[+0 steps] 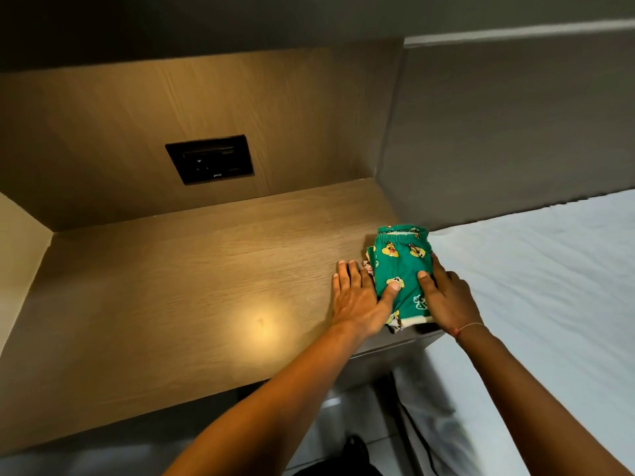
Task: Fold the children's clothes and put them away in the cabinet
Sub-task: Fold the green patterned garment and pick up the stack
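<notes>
A small folded stack of children's clothes (402, 269), green with cartoon prints on top and a paler printed piece underneath, lies at the right end of the wooden cabinet top (189, 286). My left hand (357, 297) lies flat on the wood against the stack's left side, thumb pressing on the green cloth. My right hand (443, 293) cups the stack's right side, thumb on top. Both hands hold the stack between them.
A dark wall socket panel (210, 159) sits in the wooden back wall. A bed with a white sheet (549, 286) borders the cabinet on the right, under a grey headboard (508, 132). Lamp light glares on the wood near the front. Floor shows below.
</notes>
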`<state>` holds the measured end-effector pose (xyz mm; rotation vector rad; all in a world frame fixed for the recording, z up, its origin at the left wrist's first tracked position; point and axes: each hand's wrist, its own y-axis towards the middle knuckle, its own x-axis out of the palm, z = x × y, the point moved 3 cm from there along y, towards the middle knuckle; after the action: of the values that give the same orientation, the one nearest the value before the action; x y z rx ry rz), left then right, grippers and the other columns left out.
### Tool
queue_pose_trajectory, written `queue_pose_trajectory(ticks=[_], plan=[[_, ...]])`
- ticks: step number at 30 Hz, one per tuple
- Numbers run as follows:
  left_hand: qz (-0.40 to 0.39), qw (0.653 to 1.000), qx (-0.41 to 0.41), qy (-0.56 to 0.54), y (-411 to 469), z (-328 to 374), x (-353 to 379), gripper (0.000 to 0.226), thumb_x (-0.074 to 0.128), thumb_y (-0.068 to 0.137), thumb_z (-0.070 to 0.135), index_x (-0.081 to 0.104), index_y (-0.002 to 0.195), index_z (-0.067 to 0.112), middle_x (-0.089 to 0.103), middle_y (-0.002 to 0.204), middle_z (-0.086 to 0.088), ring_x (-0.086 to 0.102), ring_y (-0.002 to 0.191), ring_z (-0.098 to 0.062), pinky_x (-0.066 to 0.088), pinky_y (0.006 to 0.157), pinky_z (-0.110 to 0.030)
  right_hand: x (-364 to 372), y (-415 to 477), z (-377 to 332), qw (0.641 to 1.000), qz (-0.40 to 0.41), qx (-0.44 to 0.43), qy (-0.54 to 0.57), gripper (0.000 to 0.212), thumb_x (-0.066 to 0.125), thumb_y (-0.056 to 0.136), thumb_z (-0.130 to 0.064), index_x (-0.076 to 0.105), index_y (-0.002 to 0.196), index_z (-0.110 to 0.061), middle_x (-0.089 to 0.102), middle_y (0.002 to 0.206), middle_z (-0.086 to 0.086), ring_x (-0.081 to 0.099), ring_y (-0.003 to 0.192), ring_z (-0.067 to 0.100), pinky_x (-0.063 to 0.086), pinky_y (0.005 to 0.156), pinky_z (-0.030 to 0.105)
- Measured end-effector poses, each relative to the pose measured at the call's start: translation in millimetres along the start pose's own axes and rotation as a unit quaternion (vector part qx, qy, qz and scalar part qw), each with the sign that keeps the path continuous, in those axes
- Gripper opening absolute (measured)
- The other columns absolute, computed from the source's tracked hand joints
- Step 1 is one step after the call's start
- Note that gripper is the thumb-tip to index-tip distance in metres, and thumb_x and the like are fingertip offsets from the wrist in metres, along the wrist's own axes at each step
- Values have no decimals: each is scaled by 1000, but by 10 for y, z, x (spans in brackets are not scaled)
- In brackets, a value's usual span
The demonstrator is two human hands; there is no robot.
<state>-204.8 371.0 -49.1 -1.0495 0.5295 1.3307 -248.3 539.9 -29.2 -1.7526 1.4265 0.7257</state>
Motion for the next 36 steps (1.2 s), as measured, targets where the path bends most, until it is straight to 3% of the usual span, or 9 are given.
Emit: queue_pose_trajectory(ticks=[9, 11, 13, 15, 17, 20, 24, 28, 36], plan=[[31, 985, 30, -169, 11, 4, 9, 56, 26, 103, 48, 18, 154, 28, 0, 165, -5, -20, 148, -25, -14, 119, -43, 178, -54, -235, 980, -6, 42, 193, 50, 34, 103, -37, 21, 151, -29, 49, 140, 13, 55, 121, 32, 46, 102, 52], [38, 972, 8, -231, -38, -24, -45, 51, 32, 103, 46, 30, 150, 27, 11, 164, -7, -3, 150, -28, 2, 122, -46, 229, -77, -301, 949, -24, 61, 307, 43, 38, 103, -32, 31, 145, -31, 55, 137, 7, 62, 111, 26, 52, 95, 51], [63, 944, 19, -324, -123, -65, -145, 46, 40, 103, 37, 37, 147, 24, 41, 151, -4, 36, 141, -28, 33, 114, -46, 304, -131, -404, 911, -37, 76, 405, 36, 43, 102, -27, 39, 138, -32, 62, 129, 4, 69, 100, 21, 58, 84, 44], [82, 914, 33, -395, -252, -169, -280, 58, 44, 103, 30, 17, 153, 34, 52, 132, 22, 59, 112, -6, 52, 96, -39, 393, -201, -580, 887, -41, 57, 456, 34, 44, 102, -22, 42, 135, -32, 64, 124, 2, 71, 94, 15, 60, 72, 31], [106, 906, 37, -408, -385, -373, -442, 73, 45, 102, 30, -7, 150, 47, 42, 128, 39, 55, 103, 9, 53, 96, -36, 514, -275, -826, 877, -55, 23, 477, 42, 42, 103, -18, 36, 143, -31, 60, 130, 1, 68, 103, 13, 60, 76, 30], [149, 901, 45, -405, -647, -822, -679, 77, 45, 98, 33, -12, 145, 56, 40, 117, 57, 57, 105, 12, 51, 97, -34, 741, -432, -1281, 916, -67, -52, 391, 62, 40, 104, -20, 6, 154, -35, 42, 150, 3, 50, 130, 25, 42, 107, 50], [172, 914, 18, -366, -1029, -1501, -902, 75, 42, 97, 42, -15, 141, 63, 50, 119, 47, 64, 109, -3, 53, 96, -40, 1131, -692, -1862, 970, -101, -130, 177, 66, 32, 103, -35, -17, 145, -48, 40, 150, 13, 44, 130, 36, 36, 109, 53], [181, 934, -32, -305, -1341, -2013, -1003, 74, 40, 100, 38, -18, 137, 65, 47, 138, 16, 62, 109, -4, 52, 98, -42, 1537, -860, -2220, 977, -134, -156, 57, 63, 29, 103, -37, -13, 150, -40, 35, 150, 17, 41, 129, 35, 37, 103, 47], [205, 959, -115, -158, -1501, -2318, -1033, 73, 39, 102, 42, -13, 152, 39, 50, 139, -7, 46, 118, -23, 44, 96, -43, 1760, -919, -2234, 986, -75, -134, -69, 72, 31, 94, -61, -1, 153, -33, 42, 133, 15, 41, 120, 33, 38, 99, 49]])
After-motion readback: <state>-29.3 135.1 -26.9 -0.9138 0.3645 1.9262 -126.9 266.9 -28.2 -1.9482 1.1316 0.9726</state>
